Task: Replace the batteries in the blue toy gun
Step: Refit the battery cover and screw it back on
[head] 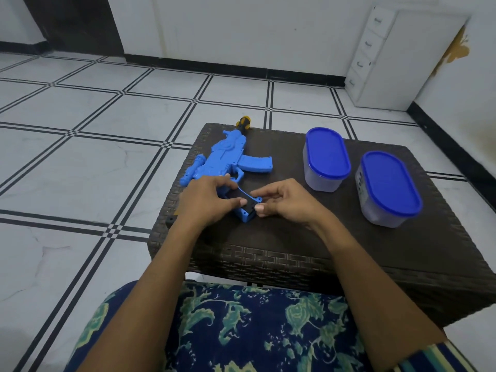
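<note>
The blue toy gun lies on its side on a dark woven table, muzzle toward the far edge. Its grip end points toward me, and a dark opening shows there under a thin blue cover. My left hand rests on the gun's rear, thumb pressed on the grip. My right hand pinches the edge of the blue cover between thumb and fingers. No batteries are visible.
A screwdriver with a black and yellow handle lies at the table's far edge behind the gun. Two clear tubs with blue lids stand at the right. A small dark piece sits by the table's left edge.
</note>
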Action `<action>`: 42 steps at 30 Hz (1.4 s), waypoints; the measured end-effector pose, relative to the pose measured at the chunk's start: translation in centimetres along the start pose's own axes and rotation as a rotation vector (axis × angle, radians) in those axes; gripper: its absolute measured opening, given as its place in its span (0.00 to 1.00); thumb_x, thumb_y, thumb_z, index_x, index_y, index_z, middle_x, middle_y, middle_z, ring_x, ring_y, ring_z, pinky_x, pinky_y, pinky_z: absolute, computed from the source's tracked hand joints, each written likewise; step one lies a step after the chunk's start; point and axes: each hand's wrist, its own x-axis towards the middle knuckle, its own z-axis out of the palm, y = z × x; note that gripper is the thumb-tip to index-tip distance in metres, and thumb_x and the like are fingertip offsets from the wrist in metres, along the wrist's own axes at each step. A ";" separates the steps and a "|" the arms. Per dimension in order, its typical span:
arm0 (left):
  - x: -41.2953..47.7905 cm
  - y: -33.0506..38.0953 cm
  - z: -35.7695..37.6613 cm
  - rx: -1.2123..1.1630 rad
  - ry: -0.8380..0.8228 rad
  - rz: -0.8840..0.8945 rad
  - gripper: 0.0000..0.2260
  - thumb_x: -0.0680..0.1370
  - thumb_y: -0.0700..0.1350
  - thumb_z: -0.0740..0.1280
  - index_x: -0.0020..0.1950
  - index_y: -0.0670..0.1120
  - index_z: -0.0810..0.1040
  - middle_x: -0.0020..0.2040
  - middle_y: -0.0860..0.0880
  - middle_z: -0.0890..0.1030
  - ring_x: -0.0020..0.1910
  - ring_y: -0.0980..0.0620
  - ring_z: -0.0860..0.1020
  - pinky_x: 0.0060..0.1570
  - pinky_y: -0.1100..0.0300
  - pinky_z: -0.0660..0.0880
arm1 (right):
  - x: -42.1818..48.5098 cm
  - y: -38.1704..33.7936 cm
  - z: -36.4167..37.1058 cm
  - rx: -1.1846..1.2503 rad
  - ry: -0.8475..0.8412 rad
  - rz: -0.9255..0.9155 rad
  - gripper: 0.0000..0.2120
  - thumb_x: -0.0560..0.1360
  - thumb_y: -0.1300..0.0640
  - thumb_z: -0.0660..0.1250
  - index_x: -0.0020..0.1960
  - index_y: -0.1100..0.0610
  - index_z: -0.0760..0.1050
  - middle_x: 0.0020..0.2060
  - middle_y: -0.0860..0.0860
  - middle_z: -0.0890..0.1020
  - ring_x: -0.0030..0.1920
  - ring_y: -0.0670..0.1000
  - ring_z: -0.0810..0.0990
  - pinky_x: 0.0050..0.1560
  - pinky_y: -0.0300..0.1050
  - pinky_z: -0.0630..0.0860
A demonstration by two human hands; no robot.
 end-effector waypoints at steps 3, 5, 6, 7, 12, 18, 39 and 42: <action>0.1 0.2 -0.1 0.002 0.005 0.008 0.19 0.65 0.55 0.78 0.54 0.56 0.82 0.64 0.56 0.78 0.64 0.55 0.75 0.62 0.55 0.72 | 0.0 0.2 -0.1 -0.019 -0.023 -0.013 0.19 0.73 0.71 0.70 0.64 0.64 0.76 0.44 0.61 0.84 0.39 0.49 0.84 0.45 0.36 0.81; 0.1 0.5 -0.1 0.006 0.004 0.006 0.19 0.66 0.54 0.77 0.55 0.56 0.82 0.64 0.56 0.78 0.64 0.55 0.74 0.61 0.56 0.72 | 0.1 0.5 0.0 -0.009 -0.010 -0.024 0.19 0.73 0.70 0.70 0.63 0.65 0.76 0.41 0.58 0.85 0.38 0.48 0.84 0.45 0.37 0.82; 0.0 0.6 -0.2 0.011 0.005 0.005 0.19 0.66 0.54 0.77 0.55 0.56 0.82 0.64 0.56 0.78 0.64 0.55 0.74 0.61 0.56 0.72 | 0.2 0.6 0.0 -0.001 -0.009 -0.029 0.19 0.73 0.70 0.71 0.63 0.65 0.76 0.39 0.57 0.84 0.38 0.47 0.84 0.45 0.37 0.82; 0.0 0.7 -0.2 0.019 0.004 0.007 0.19 0.66 0.55 0.77 0.55 0.56 0.81 0.65 0.56 0.78 0.64 0.55 0.74 0.60 0.57 0.71 | 0.2 0.8 0.0 -0.002 -0.013 -0.033 0.19 0.72 0.70 0.71 0.62 0.64 0.77 0.39 0.57 0.84 0.38 0.47 0.84 0.46 0.37 0.81; -0.7 0.7 -1.0 0.092 -0.150 0.032 0.33 0.59 0.63 0.78 0.62 0.57 0.76 0.67 0.57 0.75 0.64 0.54 0.73 0.60 0.56 0.71 | 0.2 0.9 0.2 -0.092 0.028 -0.080 0.18 0.71 0.69 0.72 0.60 0.62 0.78 0.40 0.61 0.85 0.38 0.50 0.84 0.47 0.39 0.81; -0.9 1.1 -0.4 0.192 -0.065 0.064 0.34 0.58 0.63 0.77 0.61 0.56 0.75 0.61 0.54 0.79 0.60 0.51 0.75 0.59 0.51 0.73 | 0.6 1.1 0.5 -0.157 0.119 -0.109 0.13 0.69 0.70 0.74 0.52 0.60 0.81 0.39 0.61 0.85 0.36 0.50 0.84 0.44 0.40 0.82; 0.3 1.3 0.4 0.053 -0.002 -0.116 0.20 0.64 0.59 0.77 0.53 0.56 0.79 0.59 0.54 0.80 0.57 0.50 0.77 0.58 0.50 0.74 | -1.6 -0.2 -3.0 -0.356 0.548 -0.038 0.06 0.72 0.66 0.73 0.50 0.61 0.83 0.40 0.55 0.84 0.36 0.51 0.84 0.34 0.37 0.80; 0.2 1.3 0.3 0.048 -0.006 -0.120 0.19 0.65 0.58 0.77 0.53 0.57 0.78 0.60 0.54 0.80 0.59 0.50 0.76 0.58 0.51 0.73 | -1.5 0.9 -3.7 -0.573 0.670 0.027 0.06 0.72 0.66 0.70 0.45 0.58 0.84 0.40 0.53 0.84 0.39 0.53 0.83 0.45 0.50 0.82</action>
